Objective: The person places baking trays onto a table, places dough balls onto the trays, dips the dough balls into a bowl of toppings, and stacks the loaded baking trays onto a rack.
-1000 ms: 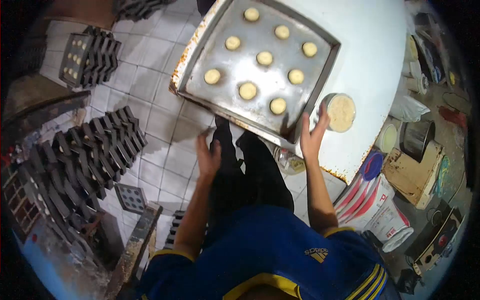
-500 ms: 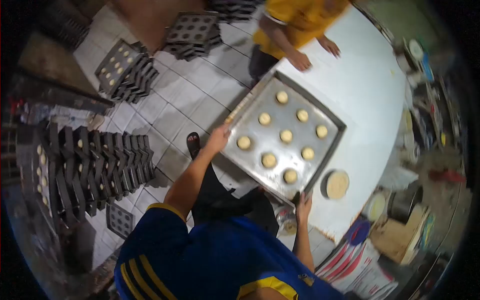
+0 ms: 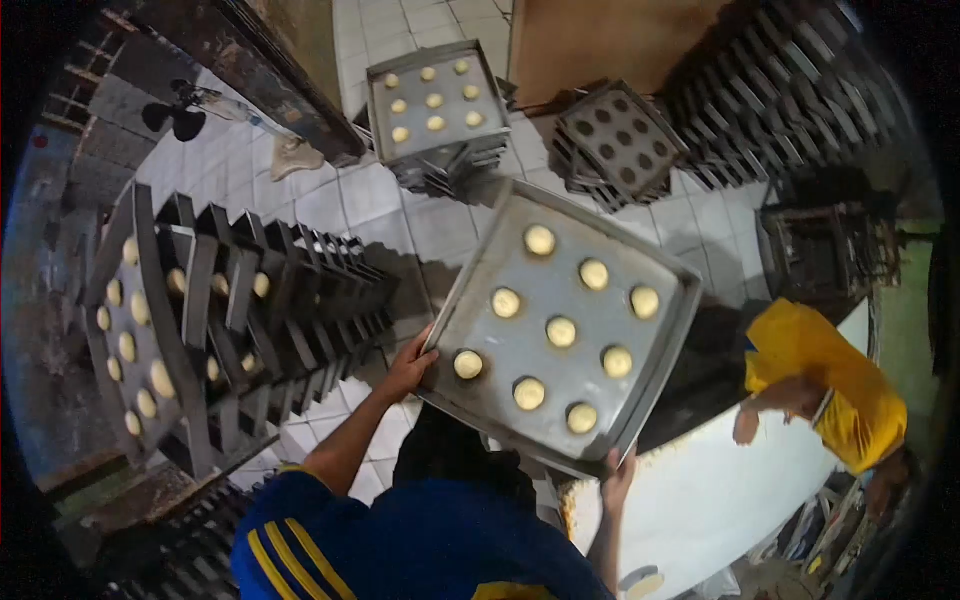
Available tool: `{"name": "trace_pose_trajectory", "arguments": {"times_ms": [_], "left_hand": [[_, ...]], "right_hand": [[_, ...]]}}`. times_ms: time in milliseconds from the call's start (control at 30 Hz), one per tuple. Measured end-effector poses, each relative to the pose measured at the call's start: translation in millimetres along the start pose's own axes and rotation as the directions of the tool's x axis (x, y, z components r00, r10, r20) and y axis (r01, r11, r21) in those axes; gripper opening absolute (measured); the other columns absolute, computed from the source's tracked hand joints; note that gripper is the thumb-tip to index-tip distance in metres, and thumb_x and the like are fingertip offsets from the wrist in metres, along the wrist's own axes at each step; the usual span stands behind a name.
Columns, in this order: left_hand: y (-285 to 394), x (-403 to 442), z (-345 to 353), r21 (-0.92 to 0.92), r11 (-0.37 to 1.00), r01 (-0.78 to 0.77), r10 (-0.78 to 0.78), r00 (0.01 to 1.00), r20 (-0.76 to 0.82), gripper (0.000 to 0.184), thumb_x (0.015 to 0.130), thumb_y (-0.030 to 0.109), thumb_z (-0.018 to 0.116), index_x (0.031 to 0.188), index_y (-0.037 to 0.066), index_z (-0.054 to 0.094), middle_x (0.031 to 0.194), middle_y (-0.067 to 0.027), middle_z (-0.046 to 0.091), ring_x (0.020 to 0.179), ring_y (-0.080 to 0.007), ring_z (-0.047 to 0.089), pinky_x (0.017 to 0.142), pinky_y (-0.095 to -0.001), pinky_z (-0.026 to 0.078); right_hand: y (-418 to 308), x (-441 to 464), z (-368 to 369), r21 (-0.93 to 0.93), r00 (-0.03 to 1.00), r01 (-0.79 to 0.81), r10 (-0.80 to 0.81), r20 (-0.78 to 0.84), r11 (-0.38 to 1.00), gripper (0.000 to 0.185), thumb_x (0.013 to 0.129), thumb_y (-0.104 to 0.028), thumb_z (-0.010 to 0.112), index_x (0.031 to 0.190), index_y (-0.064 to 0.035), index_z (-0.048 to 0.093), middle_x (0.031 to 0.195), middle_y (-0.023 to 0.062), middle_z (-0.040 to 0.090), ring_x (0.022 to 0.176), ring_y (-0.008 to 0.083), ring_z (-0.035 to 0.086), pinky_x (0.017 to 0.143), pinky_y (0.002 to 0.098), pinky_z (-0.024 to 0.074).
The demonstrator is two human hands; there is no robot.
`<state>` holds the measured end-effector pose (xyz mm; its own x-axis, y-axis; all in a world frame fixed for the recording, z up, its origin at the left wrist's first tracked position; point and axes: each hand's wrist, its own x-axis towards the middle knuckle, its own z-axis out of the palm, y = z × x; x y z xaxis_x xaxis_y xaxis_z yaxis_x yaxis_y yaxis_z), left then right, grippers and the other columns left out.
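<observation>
A square metal tray (image 3: 590, 330) is held up in front of my body, off the white table. Several round pale dough pieces (image 3: 561, 332) lie spaced apart on it. My left hand (image 3: 408, 368) grips the tray's left corner, thumb over the rim. At the near right corner my right hand (image 3: 618, 478) is closed on the edge, its fingers partly hidden beneath.
A tall stack of trays with dough (image 3: 140, 340) stands at left. Farther off are another dough-topped stack (image 3: 434, 105), a stack topped by an empty tray (image 3: 622, 138) and more stacked trays (image 3: 790, 90). A person in yellow (image 3: 830, 385) is beside the white table (image 3: 700, 500).
Both hands went from empty to gripping the tray, which has left the table. The view has turned left toward the stacks, so the table now shows at lower right.
</observation>
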<state>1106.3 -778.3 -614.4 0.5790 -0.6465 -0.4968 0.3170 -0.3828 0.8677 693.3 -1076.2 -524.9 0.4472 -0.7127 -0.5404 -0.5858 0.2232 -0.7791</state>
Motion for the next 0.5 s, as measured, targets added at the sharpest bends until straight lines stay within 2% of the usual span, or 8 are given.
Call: {"name": "trace_pose_trajectory", "arguments": {"times_ms": [100,133,200,267,367,400,433,500], "left_hand": [[23,52,-57,-0.081,0.997,0.005,-0.026,0.964,-0.264,0.071,0.105,0.015,0.062,0.169,0.006,0.034,0.161,-0.0130,0.051,0.144,-0.0252,0.050,0.120,-0.0403,0.038],[34,73,-71,-0.138,0.990,-0.023,-0.032,0.924,-0.381,0.072,0.104,0.012,0.062,0.169,0.005,0.034,0.160,-0.0138,0.052,0.143,-0.0257,0.051,0.120,-0.0401,0.039],[48,143,-107,-0.144,0.987,-0.079,0.003,0.887,-0.462,0.069,0.101,0.005,0.058,0.167,0.006,0.038,0.157,-0.0136,0.055,0.140,-0.0267,0.054,0.117,-0.0365,0.040],[39,224,-142,-0.240,0.956,-0.170,-0.018,0.781,-0.625,0.073,0.098,0.001,0.056,0.168,0.007,0.038,0.155,-0.0151,0.056,0.136,-0.0264,0.056,0.115,-0.0360,0.042],[63,333,-173,-0.214,0.936,-0.279,0.057,0.722,-0.690,0.075,0.095,-0.002,0.053,0.168,0.005,0.036,0.154,-0.0166,0.057,0.133,-0.0259,0.058,0.113,-0.0348,0.044],[77,365,-176,-0.218,0.932,-0.289,0.065,0.724,-0.686,0.075,0.095,-0.002,0.053,0.168,0.005,0.036,0.154,-0.0166,0.057,0.133,-0.0259,0.058,0.113,-0.0348,0.044],[93,393,-174,-0.354,0.861,-0.365,-0.002,0.693,-0.721,0.076,0.095,-0.003,0.052,0.168,0.006,0.036,0.154,-0.0161,0.056,0.133,-0.0257,0.058,0.113,-0.0340,0.044],[66,479,-193,-0.423,0.765,-0.485,-0.039,0.620,-0.783,0.077,0.093,-0.008,0.049,0.168,0.007,0.037,0.157,-0.0132,0.054,0.134,-0.0249,0.057,0.113,-0.0333,0.044]], "right_hand": [[-118,157,54,-0.324,0.962,0.270,-0.242,0.125,0.907,0.058,0.115,-0.029,0.052,0.165,-0.0042,0.037,0.159,0.0183,0.051,0.139,0.0302,0.053,0.118,0.0422,0.0403],[-154,199,72,-0.521,0.873,0.473,-0.457,0.169,0.710,0.065,0.115,-0.031,0.052,0.172,-0.0101,0.027,0.170,0.0211,0.039,0.147,0.0366,0.049,0.123,0.0459,0.0385],[-224,251,111,-0.149,0.890,0.457,-0.450,0.078,0.877,0.066,0.116,-0.040,0.045,0.173,-0.0150,0.022,0.174,0.0190,0.029,0.143,0.0350,0.053,0.119,0.0494,0.0447],[-264,264,139,0.072,0.902,0.428,-0.431,0.025,0.901,0.065,0.117,-0.042,0.042,0.173,-0.0159,0.022,0.174,0.0194,0.030,0.143,0.0353,0.053,0.119,0.0539,0.0440],[-273,241,166,0.123,0.927,0.353,-0.365,0.092,0.928,0.065,0.117,-0.042,0.043,0.173,-0.0160,0.023,0.173,0.0193,0.032,0.143,0.0359,0.053,0.118,0.0559,0.0444],[-242,244,165,0.102,0.915,0.367,-0.378,0.137,0.925,0.071,0.114,-0.052,0.046,0.172,-0.0163,0.024,0.169,0.0186,0.036,0.135,0.0357,0.059,0.106,0.0516,0.0541],[-242,223,165,0.121,0.953,0.244,-0.261,0.154,0.962,0.064,0.117,-0.044,0.042,0.172,-0.0155,0.026,0.171,0.0190,0.034,0.148,0.0374,0.048,0.119,0.0568,0.0425],[-212,207,157,0.042,0.960,0.223,-0.227,0.164,0.974,0.066,0.116,-0.048,0.043,0.171,-0.0152,0.028,0.169,0.0183,0.036,0.149,0.0364,0.045,0.120,0.0557,0.0396]]}}
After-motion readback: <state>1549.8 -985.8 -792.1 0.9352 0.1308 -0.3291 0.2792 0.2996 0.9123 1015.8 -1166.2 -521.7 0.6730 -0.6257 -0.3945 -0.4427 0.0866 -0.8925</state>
